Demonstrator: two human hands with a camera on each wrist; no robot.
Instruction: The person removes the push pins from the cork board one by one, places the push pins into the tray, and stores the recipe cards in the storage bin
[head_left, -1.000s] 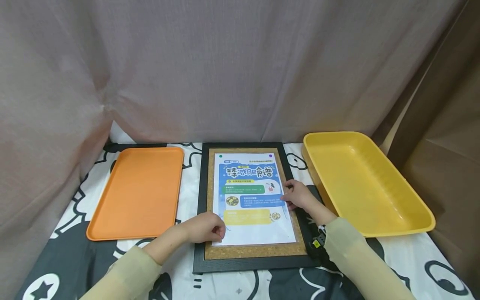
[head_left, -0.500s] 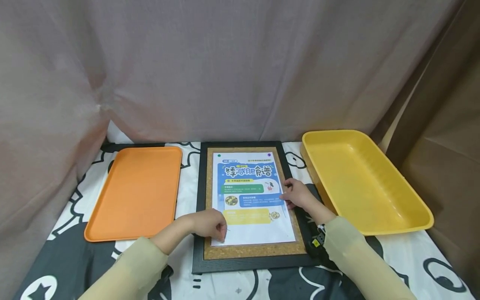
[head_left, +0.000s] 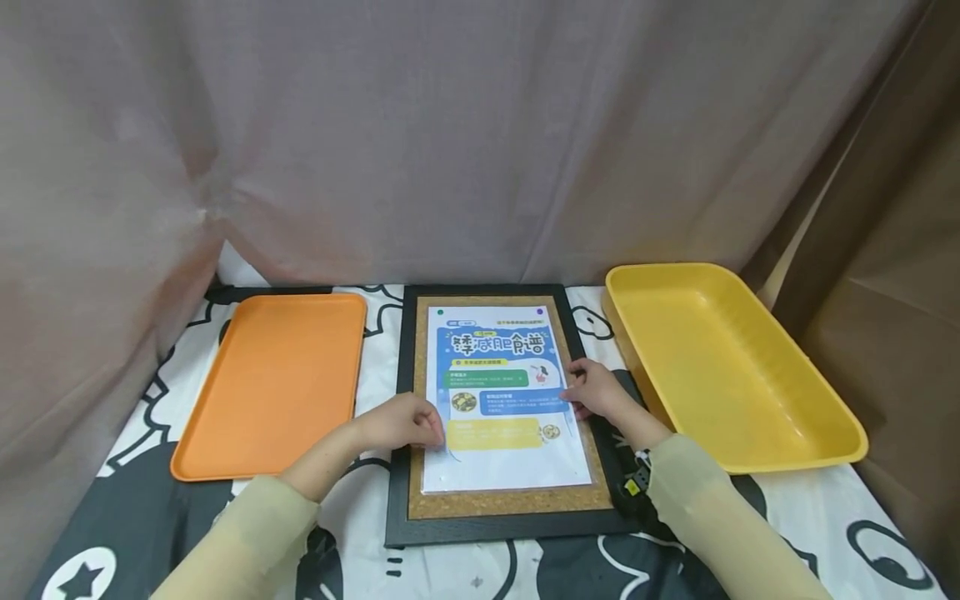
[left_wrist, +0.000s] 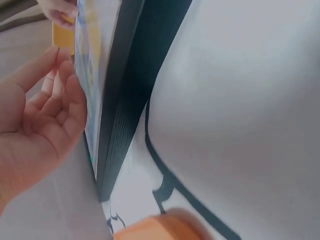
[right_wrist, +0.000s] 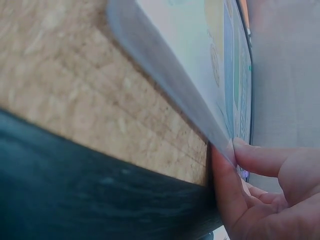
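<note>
A laminated poster (head_left: 491, 462), with a blue, green and yellow printed layout, lies on a black-framed corkboard (head_left: 517, 502). Green (head_left: 440, 312) and purple (head_left: 539, 310) dots, like pin heads, mark its top corners. My right hand (head_left: 596, 392) pinches the poster's right edge; in the right wrist view the thumb (right_wrist: 260, 159) is on top and a finger underneath, the edge lifted off the cork. Over the board's left side is my left hand (head_left: 401, 422), beside the poster's left edge. In the left wrist view its thumb and forefinger tips meet; whether something small is between them is unclear.
An orange tray (head_left: 281, 383) lies left of the board. To its right stands a deep yellow basin (head_left: 720, 367), close to my right forearm. A black-and-white patterned cloth (head_left: 450, 575) covers the table, and a grey-brown curtain (head_left: 465, 150) hangs behind.
My left hand was lower, by the poster's bottom-left part, and has moved up and slightly left along its edge. The right hand keeps its place on the right edge.
</note>
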